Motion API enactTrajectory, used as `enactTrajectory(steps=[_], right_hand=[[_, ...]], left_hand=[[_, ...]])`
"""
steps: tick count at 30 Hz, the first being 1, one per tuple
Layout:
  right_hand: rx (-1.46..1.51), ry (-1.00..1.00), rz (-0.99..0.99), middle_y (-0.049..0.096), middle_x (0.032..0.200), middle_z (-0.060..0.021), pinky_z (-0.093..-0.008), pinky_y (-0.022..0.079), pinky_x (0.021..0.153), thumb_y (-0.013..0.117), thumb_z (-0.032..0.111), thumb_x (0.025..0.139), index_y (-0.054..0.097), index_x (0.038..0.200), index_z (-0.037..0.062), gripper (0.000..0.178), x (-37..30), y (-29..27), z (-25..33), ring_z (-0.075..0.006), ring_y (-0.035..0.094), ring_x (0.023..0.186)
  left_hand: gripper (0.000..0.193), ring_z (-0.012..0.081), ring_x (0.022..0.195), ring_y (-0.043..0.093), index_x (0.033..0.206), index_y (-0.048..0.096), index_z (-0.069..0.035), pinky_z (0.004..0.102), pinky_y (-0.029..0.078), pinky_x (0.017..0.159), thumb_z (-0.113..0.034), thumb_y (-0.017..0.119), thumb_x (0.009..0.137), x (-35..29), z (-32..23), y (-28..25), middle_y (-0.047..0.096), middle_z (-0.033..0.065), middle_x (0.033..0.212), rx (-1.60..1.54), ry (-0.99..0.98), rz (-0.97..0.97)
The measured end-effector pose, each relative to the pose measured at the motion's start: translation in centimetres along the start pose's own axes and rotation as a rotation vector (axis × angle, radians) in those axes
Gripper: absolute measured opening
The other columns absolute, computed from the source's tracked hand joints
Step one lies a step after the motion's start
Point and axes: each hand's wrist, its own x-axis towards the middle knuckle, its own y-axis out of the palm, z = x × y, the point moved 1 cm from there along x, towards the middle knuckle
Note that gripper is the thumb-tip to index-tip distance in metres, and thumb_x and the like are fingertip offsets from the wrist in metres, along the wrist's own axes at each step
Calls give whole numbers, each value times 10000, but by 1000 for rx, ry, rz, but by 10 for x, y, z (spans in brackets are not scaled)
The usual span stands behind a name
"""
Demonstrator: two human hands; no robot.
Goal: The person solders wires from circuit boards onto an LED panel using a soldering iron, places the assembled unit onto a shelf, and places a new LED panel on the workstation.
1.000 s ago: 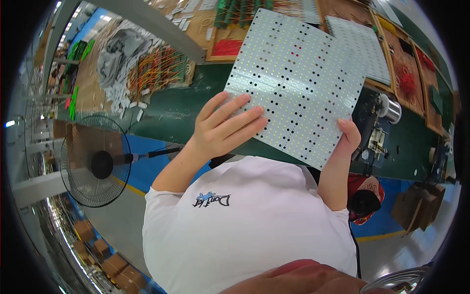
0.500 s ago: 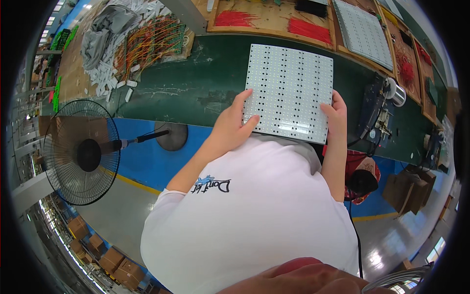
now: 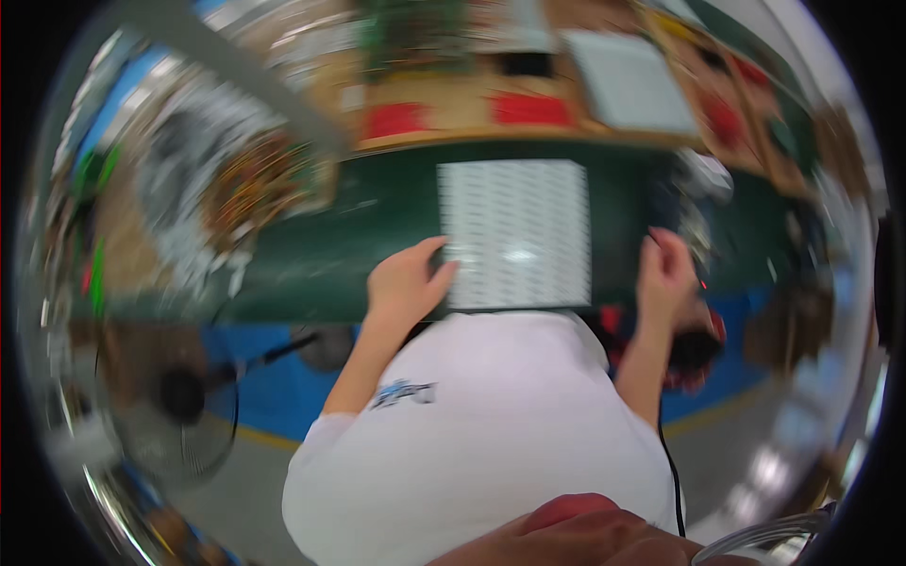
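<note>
A white square panel with rows of small dots, apparently an LED board (image 3: 517,226), lies on the green worktop before me, blurred by motion. At its lower left edge is my left hand (image 3: 404,286), thumb and forefinger against the board's edge. Apart from the board, to its right, is my right hand (image 3: 666,272), fingers curled together. What they hold, if anything, is too blurred to make out. Just beyond this hand stands a dark bench device (image 3: 665,193) with a silvery spool (image 3: 710,177).
Wooden trays with red wire bundles (image 3: 533,109) and another white panel (image 3: 630,80) line the far side of the green worktop (image 3: 321,250). At left lies a heap of orange wires (image 3: 260,189) beside white pieces. A fan (image 3: 182,394) stands left, below the worktop.
My right hand has left the board's right edge and moved right, toward the bench device. My left hand stays at the board's left edge. The whole view has shifted and blurred.
</note>
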Motion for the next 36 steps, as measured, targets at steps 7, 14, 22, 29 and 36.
enactTrajectory(steps=[7,14,22,29,36], right_hand=[[-144,-236,-54,710,867,-87,-264,538,646,709,77,959,724,996,-24,109,-5,11,-4,-149,649,723],[-311,-372,-356,701,857,-77,-276,543,661,704,102,967,734,991,-9,118,41,-46,-30,-161,638,713],[36,-819,-445,615,708,-122,-395,487,561,621,671,931,643,814,-1,682,83,-46,-77,-255,569,617],[-180,-229,-387,670,916,-86,-270,528,717,695,90,975,682,1030,-54,154,38,-34,-40,-152,621,794],[-104,-303,-316,628,844,-51,-256,485,663,696,89,973,686,1014,-51,146,28,-21,-30,-127,567,733]], left_hand=[[319,342,996,630,1088,727,-141,491,507,839,-343,731,840,32,153,-117,684,103,976,314,-355,-890],[544,374,1176,591,1288,670,-198,491,498,992,-519,707,851,40,252,-165,649,148,1231,418,-625,-849],[805,342,1316,575,1418,601,-69,434,478,1083,-650,644,863,75,396,-217,575,184,1461,195,-954,-462],[382,316,1080,706,1075,804,-146,432,547,966,-437,695,852,82,399,-223,769,84,1127,266,-943,-535],[707,348,1335,552,1354,651,-155,521,516,1005,-650,654,849,87,323,-215,604,140,1430,567,-901,-764]])
